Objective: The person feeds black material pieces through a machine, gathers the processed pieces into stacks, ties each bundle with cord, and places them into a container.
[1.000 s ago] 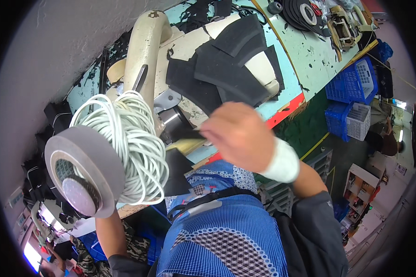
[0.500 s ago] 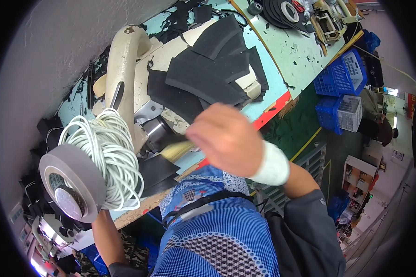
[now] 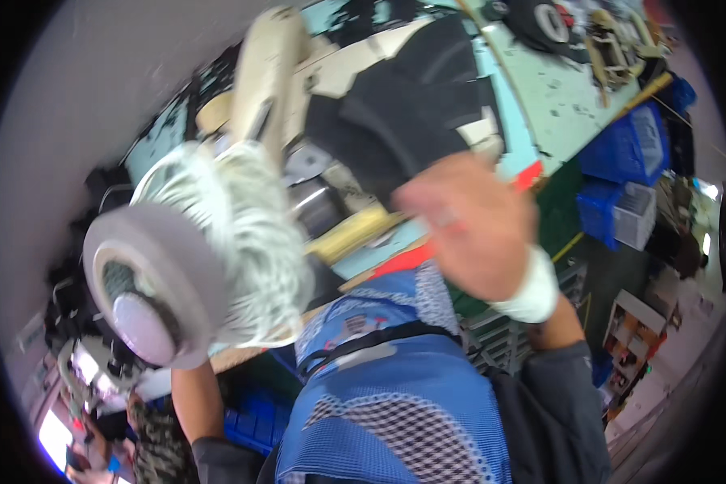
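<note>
My right hand (image 3: 476, 222), with a white band (image 3: 534, 286) round its wrist, is smeared by motion at the table's front edge. Its fingers are too blurred to read. Close beyond it lie stacked black sheet pieces (image 3: 403, 113). At left, my left forearm (image 3: 196, 403) rises behind a grey roll of tape (image 3: 198, 278), which hides the hand. Next to the roll hangs a thick bundle of white cord (image 3: 254, 242). A cream sewing machine arm (image 3: 266, 77) stands behind the cord, with a metal cylinder (image 3: 315, 203) and a yellow strip (image 3: 355, 232) nearby.
Black scraps lie at the table's back (image 3: 363, 20). Farther right, the pale green table (image 3: 540, 89) bears black discs (image 3: 532, 22) and a cream machine part (image 3: 617, 48). Blue baskets (image 3: 625, 145) stand on the floor at right. Another person in camouflage clothing (image 3: 160, 440) is at lower left.
The table, machine and cord sit further right and higher in the picture as the view shifts. My right hand has moved right, away from the yellow strip.
</note>
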Available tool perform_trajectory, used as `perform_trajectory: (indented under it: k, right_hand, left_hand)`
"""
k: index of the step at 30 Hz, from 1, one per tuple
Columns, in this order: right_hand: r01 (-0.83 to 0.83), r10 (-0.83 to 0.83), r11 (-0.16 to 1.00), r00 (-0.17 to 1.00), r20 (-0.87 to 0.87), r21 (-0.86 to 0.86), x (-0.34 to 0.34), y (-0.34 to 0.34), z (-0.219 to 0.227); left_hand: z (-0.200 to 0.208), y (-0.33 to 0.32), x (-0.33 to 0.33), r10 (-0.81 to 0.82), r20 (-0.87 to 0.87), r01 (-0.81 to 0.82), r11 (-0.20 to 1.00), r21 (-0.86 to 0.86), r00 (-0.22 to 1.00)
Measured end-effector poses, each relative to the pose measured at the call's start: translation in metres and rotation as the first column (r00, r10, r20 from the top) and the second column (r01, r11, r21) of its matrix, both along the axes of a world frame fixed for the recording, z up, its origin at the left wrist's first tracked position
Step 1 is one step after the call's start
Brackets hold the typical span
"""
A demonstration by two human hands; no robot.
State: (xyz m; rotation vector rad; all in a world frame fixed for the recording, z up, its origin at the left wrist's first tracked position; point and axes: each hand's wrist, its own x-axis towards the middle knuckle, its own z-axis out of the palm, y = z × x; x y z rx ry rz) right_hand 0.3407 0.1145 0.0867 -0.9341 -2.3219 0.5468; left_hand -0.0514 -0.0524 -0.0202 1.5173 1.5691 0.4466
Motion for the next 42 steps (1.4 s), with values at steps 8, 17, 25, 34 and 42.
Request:
perform_trajectory:
  k: [8,17,25,34,42]
  right_hand:
    - [-0.072,0.078,0.988,0.996,0.035,-0.137,-0.046,-0.012,-0.046]
    - [0.134,-0.155,0.952,0.986,0.054,0.274,-0.005,0.018,0.015]
    - [-0.133,0.154,0.973,0.983,0.098,-0.189,-0.047,-0.009,-0.040]
    - [0.000,-0.051,0.978,0.970,0.237,0.208,-0.013,0.021,-0.012]
    - [-0.146,0.188,0.967,0.961,0.203,-0.207,-0.087,0.037,-0.067]
  left_hand:
    - [-0.022,0.038,-0.001,-0.130,0.023,0.128,0.989,0.079,0.991]
    - [-0.020,0.008,-0.011,-0.103,-0.025,0.104,0.994,0.040,0.994]
    - [-0.040,0.033,0.000,-0.208,-0.048,0.212,0.972,0.104,0.977]
    - [-0.029,0.049,-0.012,-0.153,-0.260,0.201,0.965,0.169,0.953]
    - [-0.036,0.105,0.026,-0.044,-0.527,0.080,0.996,0.046,0.849]
